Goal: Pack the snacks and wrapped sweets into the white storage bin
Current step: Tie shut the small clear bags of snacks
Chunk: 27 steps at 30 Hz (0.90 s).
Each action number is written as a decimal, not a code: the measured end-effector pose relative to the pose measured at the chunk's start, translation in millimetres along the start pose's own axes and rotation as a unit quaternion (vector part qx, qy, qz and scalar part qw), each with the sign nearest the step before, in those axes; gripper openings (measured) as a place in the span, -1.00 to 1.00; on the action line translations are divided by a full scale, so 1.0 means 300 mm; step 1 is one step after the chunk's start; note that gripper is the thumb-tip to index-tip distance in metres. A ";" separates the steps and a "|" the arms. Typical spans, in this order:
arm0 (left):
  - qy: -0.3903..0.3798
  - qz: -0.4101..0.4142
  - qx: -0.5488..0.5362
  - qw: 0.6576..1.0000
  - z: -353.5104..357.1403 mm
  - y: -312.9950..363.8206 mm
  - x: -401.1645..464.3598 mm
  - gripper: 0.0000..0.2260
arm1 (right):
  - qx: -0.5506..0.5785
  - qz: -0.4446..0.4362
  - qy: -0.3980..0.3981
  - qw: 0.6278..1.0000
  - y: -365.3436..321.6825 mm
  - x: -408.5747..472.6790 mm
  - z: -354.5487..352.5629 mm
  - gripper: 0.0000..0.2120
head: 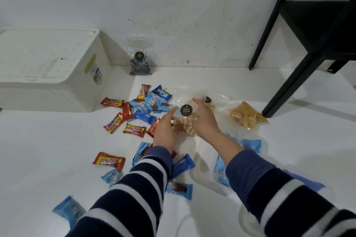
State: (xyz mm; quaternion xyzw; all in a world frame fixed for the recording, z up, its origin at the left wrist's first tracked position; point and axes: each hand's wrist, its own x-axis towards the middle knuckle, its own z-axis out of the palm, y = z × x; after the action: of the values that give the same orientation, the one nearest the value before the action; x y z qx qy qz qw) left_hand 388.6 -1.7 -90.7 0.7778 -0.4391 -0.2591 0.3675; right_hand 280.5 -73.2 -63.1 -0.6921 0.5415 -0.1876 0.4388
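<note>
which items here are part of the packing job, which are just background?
Job:
- white storage bin
- clear biscuit pouch, between left hand and right hand
- red and blue wrapped sweets
- dark snack pouch by the wall
- yellow cracker bag

Background:
- black shelf frame

Navy/wht striped sleeves point(146, 177), wht bin point(48, 71).

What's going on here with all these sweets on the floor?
A person is packing snacks away. Both hands, left hand and right hand, reach around a clear bag of biscuits on the floor. Red and blue wrapped sweets lie scattered around. The white storage bin sits at the left, apparently lidded, nothing visibly packed.
</note>
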 end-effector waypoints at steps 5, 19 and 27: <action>0.030 0.027 -0.043 0.998 -0.082 -0.013 0.242 -0.43 | -0.010 -0.053 0.036 0.998 -0.150 0.213 0.032 -0.40; -0.027 0.054 0.047 0.997 -0.186 -0.086 0.870 -0.39 | 0.035 -0.051 -0.014 0.998 -0.330 0.791 0.181 -0.30; 0.017 0.022 0.064 0.998 -0.121 -0.064 0.811 -0.42 | -0.041 -0.048 -0.023 0.998 -0.224 0.753 0.095 -0.48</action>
State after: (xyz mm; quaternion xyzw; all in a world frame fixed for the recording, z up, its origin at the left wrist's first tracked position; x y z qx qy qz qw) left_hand 541.0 -195.1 -103.9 0.7938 -0.4658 -0.2094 0.3303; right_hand 418.3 -266.4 -72.9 -0.7387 0.5050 -0.1702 0.4127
